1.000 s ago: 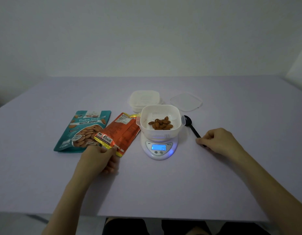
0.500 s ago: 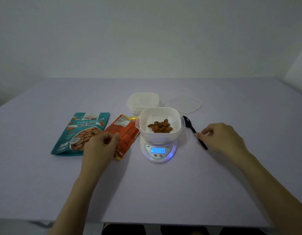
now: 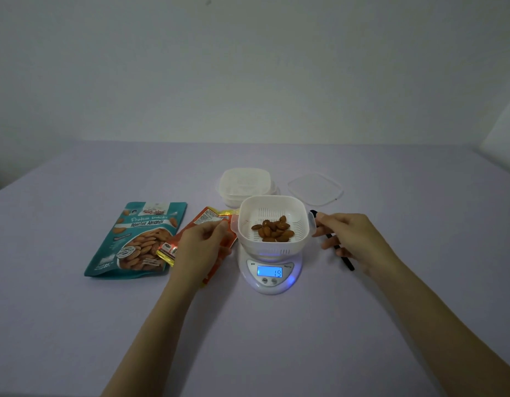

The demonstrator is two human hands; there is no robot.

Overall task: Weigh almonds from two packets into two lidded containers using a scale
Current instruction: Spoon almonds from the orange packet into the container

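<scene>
While reading 19 on a blue backlit display, sits mid-bench with white slotted basket [image 3: 273,207] on top: scale [image 3: 272,270]. Almonds [image 3: 275,232] piled on basket floor, directly between both grips.

Left grip [image 3: 199,245]: loosely curled, holding nothing. Thumb and index tips just beside basket's left tab; contact not resolvable. Positioned over orange packet [image 3: 208,222], hiding its middle.

Right grip [image 3: 348,239]: index above and thumb below basket's right tab, tips touching it. Pinched or merely resting, cannot tell.

Black spoon [image 3: 347,262] flat on bench [image 3: 276,339], running under right grip, bowl end showing beside the right tab, handle end poking out toward the person.

Teal packet [image 3: 136,239] flat, left of orange packet, lower right edge overlapped by orange packet's corner; well clear of left grip's fingertips.

Lidded container [image 3: 245,183] just behind scale, beyond both grips. Loose clear lid [image 3: 315,187] back right, apart from right grip.
</scene>
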